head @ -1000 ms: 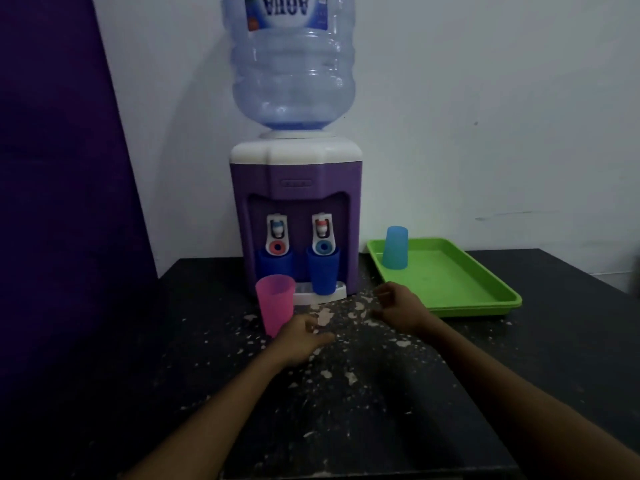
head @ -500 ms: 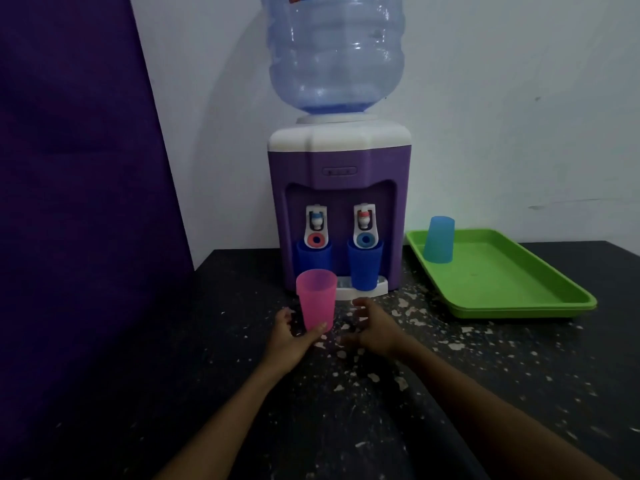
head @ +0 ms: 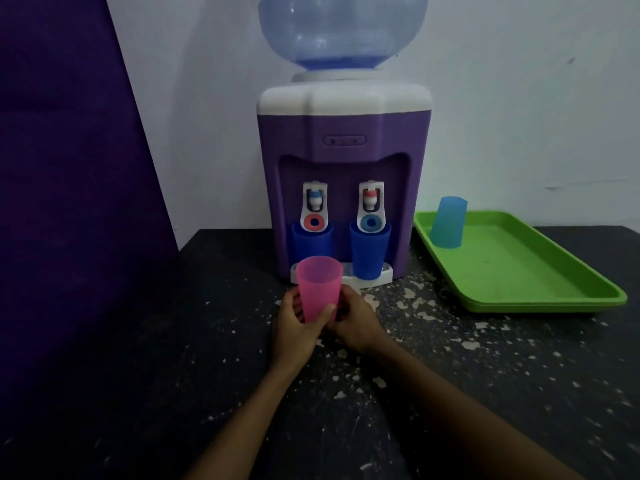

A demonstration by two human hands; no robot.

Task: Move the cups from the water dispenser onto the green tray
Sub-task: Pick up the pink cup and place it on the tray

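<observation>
A pink cup (head: 318,285) stands upright on the black table in front of the purple water dispenser (head: 343,168). My left hand (head: 294,327) wraps its left side with the thumb across its front. My right hand (head: 356,323) holds its right side. Two dark blue cups sit under the taps on the drip tray: one on the left (head: 311,240), one on the right (head: 369,251). A light blue cup (head: 447,223) stands upside down at the far left corner of the green tray (head: 540,292).
The black table (head: 450,375) is flecked with white chips. A purple panel (head: 69,202) rises along the left. A white wall stands right behind the dispenser and tray. A large water bottle (head: 341,29) tops the dispenser.
Both hands moved forward and closed around the pink cup; a second ago they lay on the table in front of it. The view shifted left and closer.
</observation>
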